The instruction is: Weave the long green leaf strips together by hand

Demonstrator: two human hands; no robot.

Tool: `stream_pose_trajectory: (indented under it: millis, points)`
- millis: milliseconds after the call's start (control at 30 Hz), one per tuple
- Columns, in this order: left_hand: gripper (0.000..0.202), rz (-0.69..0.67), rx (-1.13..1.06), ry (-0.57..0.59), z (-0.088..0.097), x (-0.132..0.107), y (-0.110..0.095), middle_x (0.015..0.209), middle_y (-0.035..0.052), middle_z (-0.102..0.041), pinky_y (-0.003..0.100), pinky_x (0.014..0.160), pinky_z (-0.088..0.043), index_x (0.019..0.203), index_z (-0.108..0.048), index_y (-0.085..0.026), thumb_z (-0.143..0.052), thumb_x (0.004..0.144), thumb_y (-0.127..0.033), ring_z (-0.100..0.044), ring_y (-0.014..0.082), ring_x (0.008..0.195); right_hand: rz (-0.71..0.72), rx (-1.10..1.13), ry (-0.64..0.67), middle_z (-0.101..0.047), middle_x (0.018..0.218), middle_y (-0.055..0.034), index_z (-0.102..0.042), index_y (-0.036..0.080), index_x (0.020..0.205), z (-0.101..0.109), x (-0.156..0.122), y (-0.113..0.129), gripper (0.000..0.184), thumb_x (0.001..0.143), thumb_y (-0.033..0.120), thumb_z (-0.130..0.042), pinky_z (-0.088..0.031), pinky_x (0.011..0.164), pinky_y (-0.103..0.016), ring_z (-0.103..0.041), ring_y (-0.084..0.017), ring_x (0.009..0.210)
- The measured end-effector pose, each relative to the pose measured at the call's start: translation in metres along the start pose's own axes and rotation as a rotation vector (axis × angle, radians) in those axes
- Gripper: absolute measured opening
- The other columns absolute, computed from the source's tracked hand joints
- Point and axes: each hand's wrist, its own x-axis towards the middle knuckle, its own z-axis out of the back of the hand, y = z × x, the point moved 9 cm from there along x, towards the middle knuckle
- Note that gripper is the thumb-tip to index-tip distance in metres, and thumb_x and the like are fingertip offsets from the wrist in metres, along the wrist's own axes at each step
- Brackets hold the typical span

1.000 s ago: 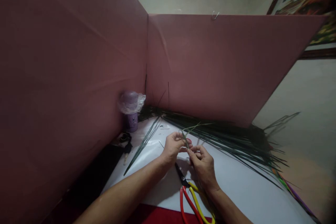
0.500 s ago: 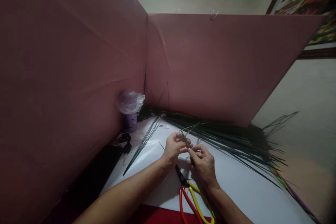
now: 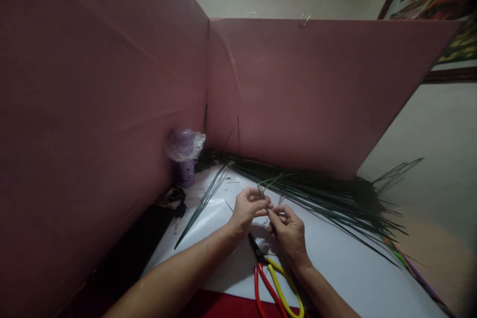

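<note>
My left hand [image 3: 248, 210] and my right hand [image 3: 288, 231] meet over a white sheet [image 3: 335, 263], fingers pinched together on a thin green leaf strip [image 3: 265, 186] that sticks up and back between them. The strip's looped part sits just above my left thumb. Scissors with red and yellow handles [image 3: 272, 283] lie on the sheet directly under my right wrist, blades pointing toward my hands.
A long pile of green leaf strips [image 3: 320, 194] lies along the foot of the pink partition [image 3: 298, 89]. A few loose strips [image 3: 203, 203] lie left of my hands. A purple cup covered in plastic [image 3: 184, 156] stands in the corner, dark small items [image 3: 178, 201] beside it.
The loop in the strip has drawn smaller and tighter above my left thumb. Both hands stay almost where they were.
</note>
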Motion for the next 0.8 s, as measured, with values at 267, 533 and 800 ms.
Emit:
stream_pose_trajectory:
  millis: [267,533,800]
  points:
    - [0.028,-0.017,0.127,-0.045,-0.001,0.0,-0.002,0.076,0.0065,-0.064,0.029,0.061,-0.051,0.08,-0.052,-0.012,-0.07,0.06,-0.021,-0.063,0.0157,0.066,0.177,-0.182,0.002,-0.052,0.05,0.0035,-0.055,0.017,0.073,-0.002,-0.004,0.012,0.024,0.075,0.04,-0.06,-0.034,0.04,-0.02,-0.044,-0.01,0.041]
    - [0.027,-0.013,0.109,-0.045,0.001,0.001,0.001,0.079,0.0064,-0.063,0.03,0.061,-0.051,0.083,-0.052,-0.012,-0.066,0.06,-0.017,-0.063,0.0163,0.066,0.226,-0.297,-0.003,-0.047,0.046,0.0058,-0.054,0.018,0.079,-0.001,-0.007,0.009,0.017,0.08,0.036,-0.056,-0.031,0.039,-0.02,-0.041,-0.009,0.039]
    - [0.033,-0.003,0.053,-0.028,0.001,0.001,0.001,0.075,0.0054,-0.064,0.027,0.056,-0.049,0.083,-0.051,-0.012,-0.069,0.055,-0.017,-0.062,0.0152,0.062,0.327,-0.382,0.021,-0.05,0.05,0.005,-0.052,0.019,0.08,-0.006,-0.012,0.021,0.013,0.083,0.032,-0.052,-0.033,0.043,-0.02,-0.043,-0.01,0.042]
